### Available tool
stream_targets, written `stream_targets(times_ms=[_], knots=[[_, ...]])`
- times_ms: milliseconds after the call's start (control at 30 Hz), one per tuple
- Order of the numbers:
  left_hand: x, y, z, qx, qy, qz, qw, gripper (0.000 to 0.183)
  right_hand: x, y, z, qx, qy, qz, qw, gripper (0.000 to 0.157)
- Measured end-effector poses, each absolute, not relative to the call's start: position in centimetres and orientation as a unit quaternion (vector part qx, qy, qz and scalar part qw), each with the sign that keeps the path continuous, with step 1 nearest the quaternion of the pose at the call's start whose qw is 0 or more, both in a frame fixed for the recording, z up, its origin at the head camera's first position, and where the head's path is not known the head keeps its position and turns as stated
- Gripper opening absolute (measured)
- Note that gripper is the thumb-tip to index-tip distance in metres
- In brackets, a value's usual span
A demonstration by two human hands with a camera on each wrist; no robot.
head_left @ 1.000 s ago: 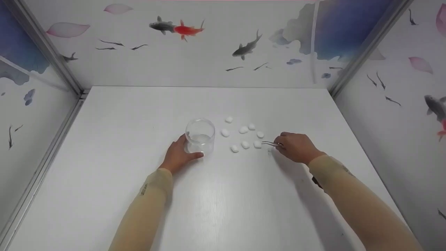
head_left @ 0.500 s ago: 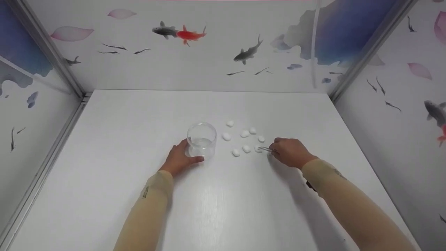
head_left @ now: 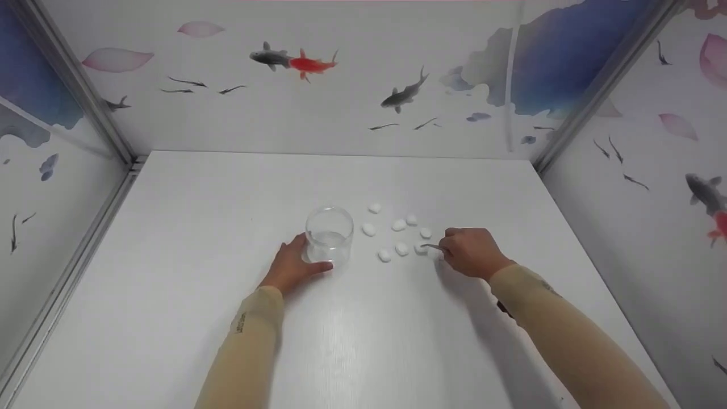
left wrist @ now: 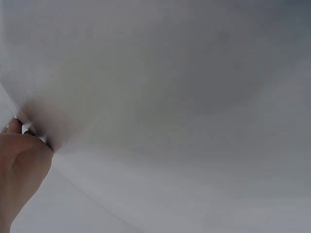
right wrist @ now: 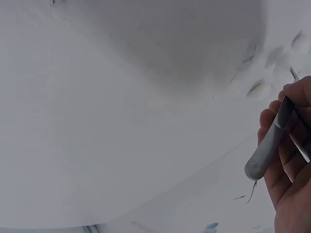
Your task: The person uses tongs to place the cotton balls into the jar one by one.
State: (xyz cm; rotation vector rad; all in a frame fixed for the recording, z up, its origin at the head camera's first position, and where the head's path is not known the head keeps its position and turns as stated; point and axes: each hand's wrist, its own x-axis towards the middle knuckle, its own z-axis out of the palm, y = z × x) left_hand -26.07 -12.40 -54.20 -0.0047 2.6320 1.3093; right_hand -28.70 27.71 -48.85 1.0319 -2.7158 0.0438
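Note:
A clear plastic jar (head_left: 330, 241) stands upright on the white table. My left hand (head_left: 292, 267) holds its lower left side, with the thumb across the front and the fingers round the far side. Metal tweezers (head_left: 434, 246) are gripped in my right hand (head_left: 472, 251). Their tips lie at the rightmost front cotton ball (head_left: 420, 250); I cannot tell whether they pinch it. In the right wrist view, the broad end of the tweezers (right wrist: 267, 153) shows against curled fingers. The left wrist view shows part of the left hand (left wrist: 24, 165) at its edge.
Several other white cotton balls (head_left: 401, 249) lie loosely spread between the jar and my right hand. A printed back wall (head_left: 341, 125) rises behind the white table (head_left: 341, 341), and side walls with metal corner rails (head_left: 108, 113) stand left and right.
My right hand has moved left, bringing the tweezer tips from the cotton ball's right side over it. The left hand stays at the jar. The head view has tilted up slightly.

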Motion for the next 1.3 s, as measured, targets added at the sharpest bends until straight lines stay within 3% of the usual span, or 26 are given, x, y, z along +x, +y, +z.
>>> stream_targets(times_ms=[333,700,1000,1300], knots=[[-26.5,-12.5,-53.6,-0.002,0.893,0.440,0.094,0.100,-29.6,25.8,-44.8,0.365,-0.917,0.033,0.160,0.013],[-26.2,-13.0,-53.9,-0.006,0.898,0.429,0.097,0.100,-30.3,16.8,-41.0,0.424,-0.877,0.056,0.217,0.015],[-25.9,-12.6,-54.5,0.011,0.898,0.430,0.095,0.099,-29.6,11.6,-42.5,0.462,-0.869,0.027,0.175,0.017],[-25.9,-12.5,-54.3,0.015,0.899,0.429,0.092,0.101,-29.6,13.3,-42.6,0.459,-0.873,0.035,0.162,0.013]])
